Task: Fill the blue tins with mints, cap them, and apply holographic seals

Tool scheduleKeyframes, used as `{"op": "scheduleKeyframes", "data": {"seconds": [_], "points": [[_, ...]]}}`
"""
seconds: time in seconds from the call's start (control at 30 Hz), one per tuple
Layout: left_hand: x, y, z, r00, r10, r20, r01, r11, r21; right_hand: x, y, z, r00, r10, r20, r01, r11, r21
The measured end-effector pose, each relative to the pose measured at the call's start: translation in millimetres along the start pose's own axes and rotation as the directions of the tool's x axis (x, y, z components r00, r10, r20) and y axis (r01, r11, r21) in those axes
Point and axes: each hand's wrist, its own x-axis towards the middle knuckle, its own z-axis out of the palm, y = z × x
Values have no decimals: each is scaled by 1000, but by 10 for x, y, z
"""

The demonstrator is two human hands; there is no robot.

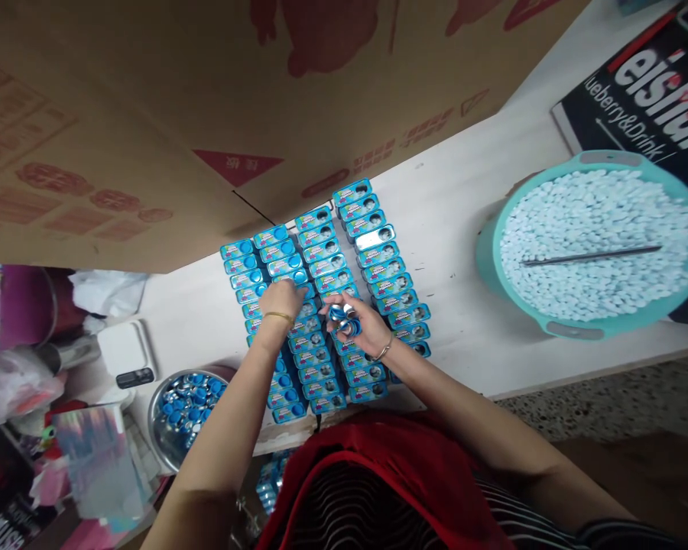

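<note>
Tins (pixel 385 286) stand in four close columns on the white surface (pixel 436 221), beside a large carton (pixel 166 114). The leftmost column and the upper part of the next show blue discs at the round openings; the lower tins of that second column and the two columns to the right show dark rounds.

Left hand (pixel 287 299): palm down over the second column, fingers curled and bunched, tips at or very near a tin. Whether a cap is pinched there cannot be told; the knuckles hide it. Right hand (pixel 371 330): palm up over the third column, half closed, cupping several loose blue-and-silver caps (pixel 344 317). More caps lie in a metal bowl (pixel 154 416) at the left, near the surface's edge.

The step in hand is judged to be setting caps on the tins, one by one. Sound practice: take each cap singly, blue face up, centre it over the opening, and press evenly so that it does not sit tilted. Work down the column in order so none is missed. Keep the cupped palm level and close by; a tipped palm could spill caps among the tins, and a dragging wrist could skew the columns.
</note>
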Motion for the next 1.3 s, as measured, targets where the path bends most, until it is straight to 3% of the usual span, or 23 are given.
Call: {"op": "scheduleKeyframes", "data": {"seconds": [0.17, 0.27, 0.33, 0.4, 0.47, 0.5, 0.53, 0.6, 0.67, 0.73, 0.8, 0.87, 1.07, 1.2, 1.3], "points": [[56, -29, 19, 1000, -12, -17, 14, 998, 65, -30, -4, -7, 1000, 13, 27, -13, 1000, 11], [-47, -72, 45, 988, 99, -121, -108, 992, -70, -83, -19, 8, 1000, 28, -9, -28, 1000, -12], [-194, -96, 84, 932, 285, -225, -339, 904, -261, -125, -18, 8, 998, 56, -15, -56, 998, -24], [-376, -105, 150, 813, 483, -326, -581, 711, -396, -163, 1, -1, 995, 99, 6, -99, 995, -27], [-545, -105, 232, 722, 575, -385, -691, 571, -443, -193, 38, -7, 988, 154, 22, -153, 988, -28], [-608, -107, 273, 711, 580, -397, -702, 549, -454, -205, 61, -8, 983, 183, 22, -182, 983, -30], [-650, -114, 309, 723, 560, -405, -690, 553, -467, -215, 85, -7, 978, 205, 22, -205, 978, -32], [-664, -149, 363, 806, 444, -391, -591, 614, -523, -233, 131, -5, 973, 227, 41, -225, 973, -44], [-598, -198, 383, 913, 252, -321, -399, 720, -568, -249, 165, -8, 973, 216, 76, -212, 976, -58], [-486, -231, 375, 972, 70, -225, -183, 825, -535, -266, 185, -22, 976, 195, 93, -190, 980, -66], [-367, -223, 343, 989, -5, -148, -60, 900, -432, -281, 189, -44, 980, 178, 90, -173, 983, -68], [-270, -180, 297, 997, -16, -77, -9, 946, -323, -292, 179, -68, 981, 170, 93, -165, 984, -62], [-138, -67, 164, 996, -44, 73, 49, 997, -65, -296, 96, -104, 971, 170, 170, -170, 985, -18], [-164, -88, 147, 999, -40, 33, 40, 999, -12, -326, 66, -96, 959, 203, 200, -197, 979, -46], [-346, -108, 175, 989, 120, -91, -132, 980, -150, -366, 86, -96, 972, 193, 134, -184, 980, -77]]}}
